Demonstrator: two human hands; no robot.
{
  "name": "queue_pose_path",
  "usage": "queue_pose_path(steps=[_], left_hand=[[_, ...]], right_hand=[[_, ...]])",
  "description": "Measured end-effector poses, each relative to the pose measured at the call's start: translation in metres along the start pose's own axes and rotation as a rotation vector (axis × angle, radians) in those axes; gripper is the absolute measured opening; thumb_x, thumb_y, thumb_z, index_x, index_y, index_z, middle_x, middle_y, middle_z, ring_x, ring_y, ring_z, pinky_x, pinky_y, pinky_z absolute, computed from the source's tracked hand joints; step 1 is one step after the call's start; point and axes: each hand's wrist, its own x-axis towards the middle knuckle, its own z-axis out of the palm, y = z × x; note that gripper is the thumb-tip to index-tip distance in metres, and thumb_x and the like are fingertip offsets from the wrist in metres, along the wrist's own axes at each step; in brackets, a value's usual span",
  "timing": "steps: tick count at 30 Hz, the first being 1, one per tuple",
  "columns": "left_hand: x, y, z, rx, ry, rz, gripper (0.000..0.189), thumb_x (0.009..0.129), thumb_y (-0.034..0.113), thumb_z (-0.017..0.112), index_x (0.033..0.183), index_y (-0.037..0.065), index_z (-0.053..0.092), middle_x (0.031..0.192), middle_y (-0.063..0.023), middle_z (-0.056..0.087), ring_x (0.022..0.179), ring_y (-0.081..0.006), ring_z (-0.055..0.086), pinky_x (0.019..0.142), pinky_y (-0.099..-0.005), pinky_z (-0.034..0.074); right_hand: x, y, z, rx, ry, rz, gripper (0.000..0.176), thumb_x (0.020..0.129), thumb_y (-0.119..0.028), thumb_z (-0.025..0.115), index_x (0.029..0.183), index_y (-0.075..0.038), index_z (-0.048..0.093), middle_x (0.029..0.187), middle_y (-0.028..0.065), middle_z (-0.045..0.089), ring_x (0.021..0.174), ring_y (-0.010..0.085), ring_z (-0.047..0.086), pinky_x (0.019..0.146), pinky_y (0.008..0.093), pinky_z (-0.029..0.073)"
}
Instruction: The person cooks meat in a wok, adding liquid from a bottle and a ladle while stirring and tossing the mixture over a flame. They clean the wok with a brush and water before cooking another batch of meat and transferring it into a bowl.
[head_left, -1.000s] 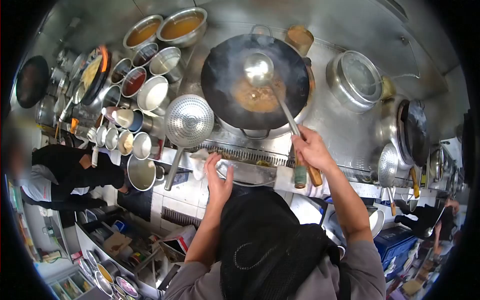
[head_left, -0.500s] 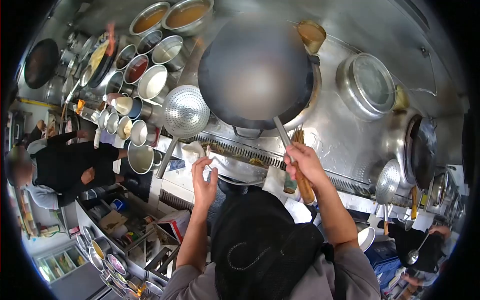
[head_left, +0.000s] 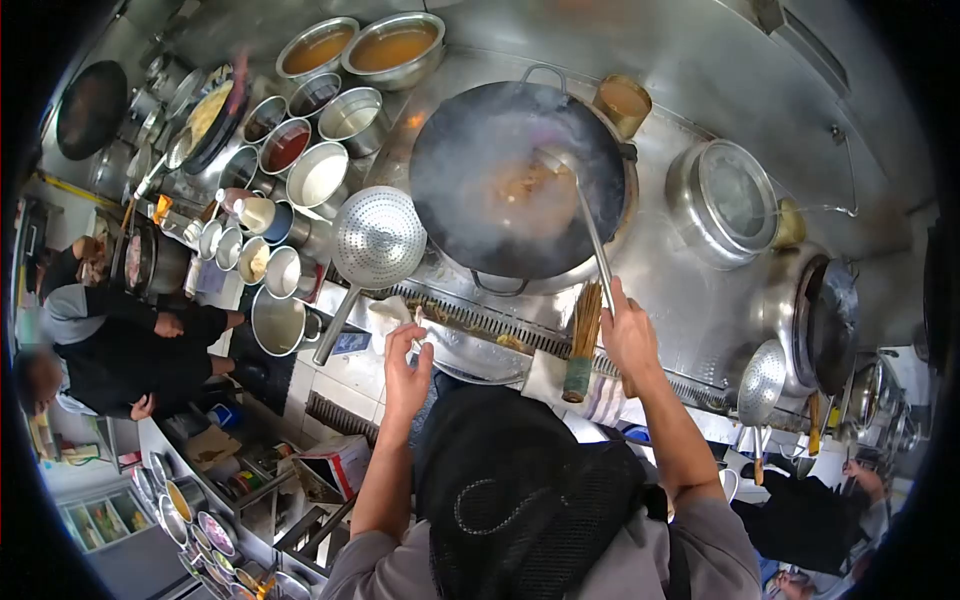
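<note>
My right hand (head_left: pixel 628 335) is wrapped round the handle of a ladle (head_left: pixel 594 232), whose head rests in a large black wok (head_left: pixel 450 205). Brown food (head_left: pixel 525 188) lies in the wok under steam. Just left of my right hand, a bamboo brush (head_left: pixel 583 345) with a green-bound end lies near a striped cloth (head_left: pixel 604 398). My left hand (head_left: pixel 407 365) is raised with fingers slightly curled and apart, holding nothing. It is nearest a white cloth (head_left: pixel 388 318) at the stove's front edge. Beyond it sits a perforated strainer (head_left: pixel 378 238).
Metal bowls of broth (head_left: pixel 395 47) and containers of sauces (head_left: pixel 285 145) stand at the back left. A lidded steel pot (head_left: pixel 728 200) sits to the right, with another strainer (head_left: pixel 762 380) nearby. One person (head_left: pixel 130 340) is at the left, another (head_left: pixel 810 515) at the lower right.
The wok's contents are now visible under steam, where a blurred grey haze was. The ladle's head shows in the wok, and my right hand has moved slightly right. My left hand is almost unchanged.
</note>
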Motion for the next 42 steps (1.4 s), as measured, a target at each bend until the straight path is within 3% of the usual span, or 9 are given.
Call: queue_pose_path(steps=[3, 6, 13, 18, 25, 27, 31, 37, 42], left_hand=[[0.002, -0.003, -0.004, -0.007, -0.014, -0.020, 0.022, 0.086, 0.001, 0.064, 0.108, 0.001, 0.060, 0.117, -0.0186, 0.058, 0.115, -0.0344, 0.055, 0.101, -0.0406, 0.043], [0.003, -0.006, -0.013, -0.037, 0.017, -0.025, 0.023, 0.086, 0.001, 0.064, 0.109, 0.002, 0.061, 0.118, -0.0181, 0.059, 0.114, -0.0332, 0.056, 0.098, -0.0389, 0.044], [0.000, -0.016, -0.044, -0.020, 0.053, -0.105, 0.024, 0.090, 0.006, 0.064, 0.114, 0.004, 0.060, 0.123, -0.0146, 0.058, 0.115, -0.0296, 0.056, 0.094, -0.0392, 0.047], [-0.007, -0.022, -0.063, -0.006, 0.085, -0.149, 0.024, 0.092, 0.008, 0.063, 0.115, 0.005, 0.060, 0.123, -0.0125, 0.058, 0.116, -0.0271, 0.056, 0.093, -0.0401, 0.048], [0.037, -0.005, -0.100, 0.073, 0.053, 0.012, 0.019, 0.090, 0.005, 0.064, 0.109, 0.002, 0.062, 0.116, -0.0159, 0.062, 0.108, -0.0295, 0.060, 0.091, -0.0369, 0.050], [0.064, -0.011, -0.123, 0.140, 0.102, 0.118, 0.018, 0.095, 0.007, 0.061, 0.111, 0.000, 0.059, 0.115, -0.0119, 0.061, 0.104, -0.0214, 0.061, 0.091, -0.0353, 0.051], [0.132, -0.002, -0.172, 0.206, 0.206, 0.202, 0.020, 0.088, 0.002, 0.065, 0.108, 0.002, 0.063, 0.113, -0.0145, 0.064, 0.099, -0.0285, 0.062, 0.086, -0.0371, 0.049], [0.276, -0.070, -0.178, 0.380, 0.147, 0.353, 0.022, 0.083, 0.001, 0.065, 0.105, 0.002, 0.064, 0.105, -0.0192, 0.064, 0.097, -0.0368, 0.063, 0.085, -0.0414, 0.051], [0.387, -0.181, -0.118, 0.655, -0.155, 0.209, 0.027, 0.080, 0.006, 0.066, 0.107, 0.006, 0.065, 0.109, -0.0229, 0.063, 0.102, -0.0384, 0.063, 0.088, -0.0440, 0.054]], right_hand=[[-0.003, -0.016, -0.013, 0.159, -0.028, -0.077, 0.044, 0.094, -0.013, 0.055, 0.135, 0.002, 0.049, 0.080, 0.0194, 0.065, 0.064, 0.0373, 0.066, 0.061, 0.0477, 0.054], [0.005, -0.039, -0.043, 1.269, -0.463, 0.571, 0.031, 0.100, -0.023, 0.055, 0.122, 0.000, 0.057, 0.074, 0.0013, 0.055, 0.052, 0.0084, 0.051, 0.046, 0.0255, 0.047], [0.003, -0.038, -0.050, 1.195, -0.505, 0.528, 0.036, 0.100, -0.020, 0.056, 0.130, -0.001, 0.057, 0.073, 0.0044, 0.056, 0.057, 0.0075, 0.054, 0.043, 0.0225, 0.045], [0.016, -0.038, -0.020, 0.207, -0.071, 0.037, 0.052, 0.088, -0.012, 0.060, 0.138, 0.001, 0.050, 0.091, 0.0294, 0.066, 0.082, 0.0471, 0.065, 0.077, 0.0496, 0.054], [0.061, 0.010, 0.001, -0.079, -0.045, -0.386, 0.064, 0.085, -0.006, 0.061, 0.146, -0.019, 0.046, 0.098, 0.0221, 0.066, 0.087, 0.0417, 0.065, 0.078, 0.0491, 0.054], [0.043, 0.015, -0.027, -0.238, -0.185, -0.305, 0.068, 0.083, -0.003, 0.061, 0.145, -0.028, 0.048, 0.096, 0.0170, 0.065, 0.084, 0.0394, 0.064, 0.076, 0.0476, 0.054], [-0.014, 0.030, -0.064, -0.502, -0.164, -0.173, 0.061, 0.088, -0.008, 0.060, 0.145, -0.029, 0.048, 0.091, 0.0143, 0.063, 0.075, 0.0385, 0.064, 0.069, 0.0491, 0.052], [-0.040, 0.010, -0.046, -0.273, 0.093, -0.110, 0.062, 0.087, 0.002, 0.061, 0.146, -0.011, 0.046, 0.113, 0.0247, 0.066, 0.088, 0.0382, 0.068, 0.077, 0.0460, 0.053], [-0.024, -0.100, 0.011, 0.269, 0.086, 0.268, 0.057, 0.090, 0.004, 0.060, 0.145, -0.001, 0.047, 0.118, 0.0186, 0.066, 0.088, 0.0182, 0.064, 0.076, 0.0318, 0.052]])
